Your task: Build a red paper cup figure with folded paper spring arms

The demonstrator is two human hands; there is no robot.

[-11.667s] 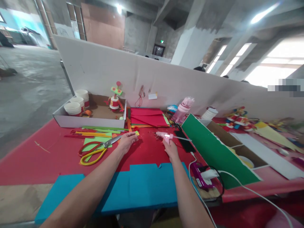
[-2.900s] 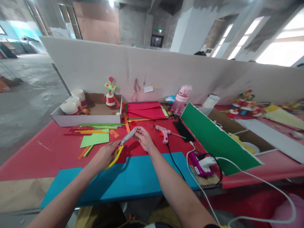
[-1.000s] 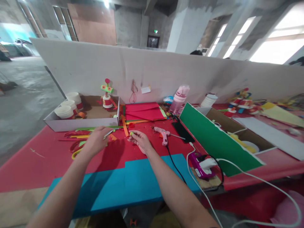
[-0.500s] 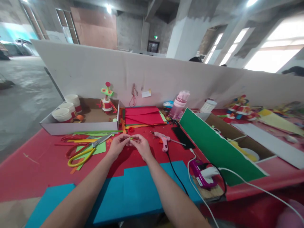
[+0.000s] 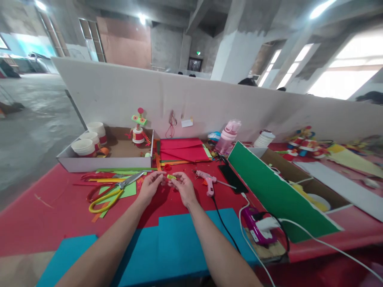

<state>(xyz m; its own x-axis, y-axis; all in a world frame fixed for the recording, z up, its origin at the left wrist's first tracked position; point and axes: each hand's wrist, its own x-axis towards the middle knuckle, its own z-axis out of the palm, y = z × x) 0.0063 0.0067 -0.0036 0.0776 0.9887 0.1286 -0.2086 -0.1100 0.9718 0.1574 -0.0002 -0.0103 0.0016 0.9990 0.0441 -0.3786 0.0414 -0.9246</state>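
Between my hands is a small yellow-green folded paper spring (image 5: 171, 177), its pleats showing dark gaps. My right hand (image 5: 184, 188) pinches its right end between thumb and fingers. The fingers of my left hand (image 5: 152, 186) are closed at its left end; the exact grip there is partly hidden. Left of my left hand lie large scissors (image 5: 121, 187) with yellow and red handles, over green and orange paper strips. To the right of my right hand rests a pink glue gun (image 5: 208, 181) with a glue stick poking out of its back.
A shallow box (image 5: 104, 164) at the back left holds paper cups (image 5: 83, 147) and a paper-cup robot figure (image 5: 138, 135). Red paper (image 5: 181, 149) lies behind my hands. Rightward are a phone (image 5: 231, 179), a green-sided box (image 5: 278, 195), a purple power strip (image 5: 259, 227) and cables.
My hands have moved slightly apart, and the paper spring between them now shows more fully. The whole view has shifted a little down and to the right.
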